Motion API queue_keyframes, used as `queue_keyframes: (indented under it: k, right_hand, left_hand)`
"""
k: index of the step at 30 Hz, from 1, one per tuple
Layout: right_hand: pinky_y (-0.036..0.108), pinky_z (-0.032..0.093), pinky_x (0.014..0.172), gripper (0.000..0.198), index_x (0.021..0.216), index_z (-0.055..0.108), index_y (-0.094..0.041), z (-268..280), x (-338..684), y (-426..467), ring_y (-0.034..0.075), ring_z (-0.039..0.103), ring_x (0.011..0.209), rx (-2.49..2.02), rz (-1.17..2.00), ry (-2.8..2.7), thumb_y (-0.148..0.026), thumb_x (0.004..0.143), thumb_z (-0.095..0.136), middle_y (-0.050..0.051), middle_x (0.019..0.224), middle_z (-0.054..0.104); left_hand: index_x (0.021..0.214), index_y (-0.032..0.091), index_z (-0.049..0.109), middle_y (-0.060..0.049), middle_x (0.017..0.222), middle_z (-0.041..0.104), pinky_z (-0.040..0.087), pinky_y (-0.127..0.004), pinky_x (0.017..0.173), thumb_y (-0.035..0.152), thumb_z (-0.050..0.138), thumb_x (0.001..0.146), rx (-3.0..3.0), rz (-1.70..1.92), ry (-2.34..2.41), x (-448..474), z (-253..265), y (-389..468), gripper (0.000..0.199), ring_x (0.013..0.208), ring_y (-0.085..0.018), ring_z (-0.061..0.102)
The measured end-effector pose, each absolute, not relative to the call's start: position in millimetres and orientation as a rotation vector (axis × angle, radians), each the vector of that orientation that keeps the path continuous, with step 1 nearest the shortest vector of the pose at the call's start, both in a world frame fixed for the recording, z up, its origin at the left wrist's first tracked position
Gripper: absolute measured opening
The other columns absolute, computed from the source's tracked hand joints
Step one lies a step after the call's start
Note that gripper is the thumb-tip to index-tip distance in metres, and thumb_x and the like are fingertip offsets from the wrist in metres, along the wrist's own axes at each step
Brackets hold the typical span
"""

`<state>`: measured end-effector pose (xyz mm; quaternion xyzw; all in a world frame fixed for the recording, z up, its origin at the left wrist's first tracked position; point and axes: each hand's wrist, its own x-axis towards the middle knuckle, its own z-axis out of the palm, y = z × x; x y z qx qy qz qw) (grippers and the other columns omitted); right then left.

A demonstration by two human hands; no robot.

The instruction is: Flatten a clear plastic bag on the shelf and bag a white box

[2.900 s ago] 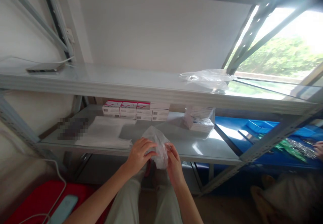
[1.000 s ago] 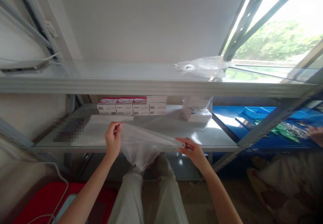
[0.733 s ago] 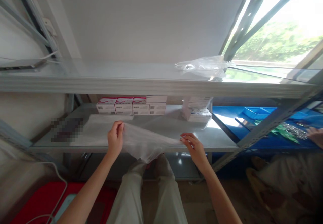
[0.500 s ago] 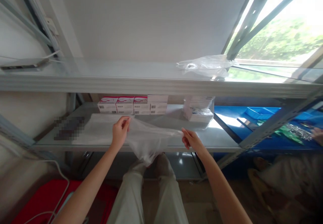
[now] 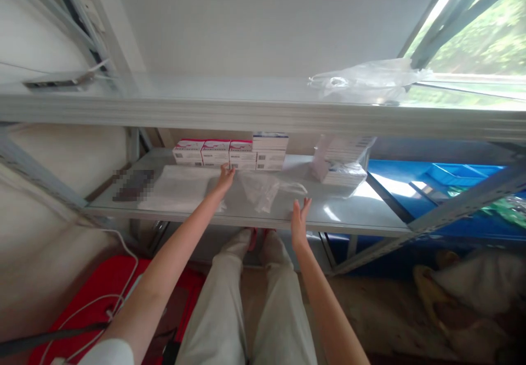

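Note:
A thin clear plastic bag (image 5: 261, 189) lies crumpled on the grey lower shelf (image 5: 283, 214), with a twisted end pointing right. My left hand (image 5: 224, 180) reaches in beside the bag's left end, its fingertips slightly apart in front of the row of small white and pink boxes (image 5: 216, 151). Whether those fingertips touch a box cannot be made out. Just right of the bag, my right hand (image 5: 301, 220) is held up over the shelf's front edge, fingers stretched and holding nothing. Flat white plastic bags (image 5: 178, 187) lie to the left of my left hand.
White boxes wrapped in clear plastic (image 5: 343, 162) stand on the right of the shelf. Another clear bag (image 5: 365, 80) rests on the upper shelf (image 5: 205, 107). Blue trays (image 5: 464, 172) lie beyond the metal post on the right. Below left is a red bin-like object (image 5: 94, 288) with cables.
Both hands have let go of the plastic bag, which now lies on the shelf. My left hand has moved in towards the boxes, and my right hand has opened. The view has shifted slightly.

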<state>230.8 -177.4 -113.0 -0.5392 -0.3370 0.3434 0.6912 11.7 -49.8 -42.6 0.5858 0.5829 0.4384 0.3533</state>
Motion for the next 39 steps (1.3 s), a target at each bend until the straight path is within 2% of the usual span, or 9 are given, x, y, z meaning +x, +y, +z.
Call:
queue_keyframes:
  k: [2, 4, 8, 11, 16, 21, 25, 29, 39]
  right_hand:
    - [0.04, 0.032, 0.105, 0.094, 0.148, 0.001, -0.027, -110, 214, -188, 0.025, 0.032, 0.134, -1.268, 0.613, -0.917, -0.06, 0.078, 0.053, 0.011, 0.155, 0.004]
    - [0.042, 0.032, 0.105, 0.095, 0.148, 0.002, -0.024, -103, 200, -192, 0.025, 0.038, 0.13, -1.332, 0.493, -1.084, -0.057, 0.078, 0.056, 0.014, 0.153, 0.014]
    - [0.043, 0.036, 0.097, 0.084, 0.147, 0.01, -0.022, -87, 180, -184, 0.025, 0.049, 0.12, -1.504, 0.347, -1.271, -0.049, 0.08, 0.053, 0.016, 0.145, 0.035]
    - [0.041, 0.036, 0.093, 0.073, 0.144, 0.02, -0.021, -80, 172, -174, 0.024, 0.053, 0.113, -1.613, 0.299, -1.328, -0.041, 0.08, 0.05, 0.013, 0.138, 0.045]
    - [0.037, 0.033, 0.089, 0.056, 0.134, 0.037, -0.018, -76, 171, -159, 0.02, 0.06, 0.093, -1.667, 0.296, -1.35, -0.033, 0.081, 0.046, 0.008, 0.109, 0.065]
    - [0.035, 0.034, 0.083, 0.034, 0.106, 0.06, -0.016, -79, 182, -157, 0.022, 0.061, 0.084, -1.729, 0.269, -1.352, -0.03, 0.081, 0.041, 0.007, 0.084, 0.068]
    - [0.033, 0.038, 0.08, 0.027, 0.094, 0.061, -0.018, -88, 195, -163, 0.022, 0.061, 0.082, -1.622, 0.321, -1.348, -0.027, 0.078, 0.041, 0.007, 0.085, 0.068]
    - [0.031, 0.042, 0.077, 0.02, 0.09, 0.056, -0.019, -97, 208, -172, 0.02, 0.062, 0.08, -1.484, 0.404, -1.32, -0.028, 0.077, 0.043, 0.006, 0.087, 0.069]
    - [0.034, 0.047, 0.07, 0.032, 0.084, 0.057, -0.019, -101, 291, -175, 0.019, 0.061, 0.068, -1.372, 0.512, -1.016, -0.049, 0.072, 0.056, 0.004, 0.075, 0.066]
  left_hand:
    - [0.117, 0.017, 0.043, -0.013, 0.119, 0.054, 0.044, -0.031, 0.084, 0.033, 0.051, 0.088, 1.64, 1.222, 1.519, 6, -48, -65, 0.034, 0.101, -0.02, 0.056]
    - [0.106, 0.016, 0.051, -0.011, 0.11, 0.057, 0.042, -0.032, 0.085, 0.038, 0.053, 0.085, 1.788, 1.25, 1.555, 2, -53, -79, 0.03, 0.097, -0.021, 0.056]
    - [0.078, 0.016, 0.061, -0.003, 0.06, 0.058, 0.04, -0.026, 0.061, 0.048, 0.048, 0.087, 1.745, 0.827, 1.456, 4, -59, -97, 0.036, 0.059, -0.016, 0.054]
    - [0.078, 0.014, 0.064, 0.001, 0.046, 0.051, 0.031, -0.023, 0.046, 0.052, 0.052, 0.084, 1.479, 0.686, 1.313, 17, -61, -100, 0.041, 0.04, -0.011, 0.044]
    - [0.091, 0.012, 0.064, 0.001, 0.05, 0.055, 0.031, -0.019, 0.041, 0.056, 0.043, 0.088, 1.178, 0.802, 1.284, 36, -65, -100, 0.049, 0.035, -0.008, 0.043]
    - [0.085, 0.009, 0.063, 0.0, 0.051, 0.055, 0.03, -0.016, 0.038, 0.045, 0.046, 0.091, 0.929, 0.817, 1.242, 42, -60, -100, 0.04, 0.035, -0.005, 0.042]
    - [0.07, 0.009, 0.059, 0.0, 0.05, 0.053, 0.028, -0.014, 0.037, 0.027, 0.057, 0.087, 0.789, 0.778, 1.161, 48, -57, -103, 0.025, 0.036, -0.003, 0.04]
    - [0.062, 0.011, 0.052, 0.0, 0.05, 0.052, 0.027, -0.012, 0.036, 0.012, 0.05, 0.088, 0.694, 0.76, 1.118, 51, -59, -108, 0.026, 0.037, -0.002, 0.039]
    - [0.064, 0.014, 0.044, 0.002, 0.05, 0.05, 0.023, -0.011, 0.035, 0.009, 0.045, 0.088, 0.625, 0.996, 1.133, 29, -49, -108, 0.024, 0.036, -0.002, 0.039]
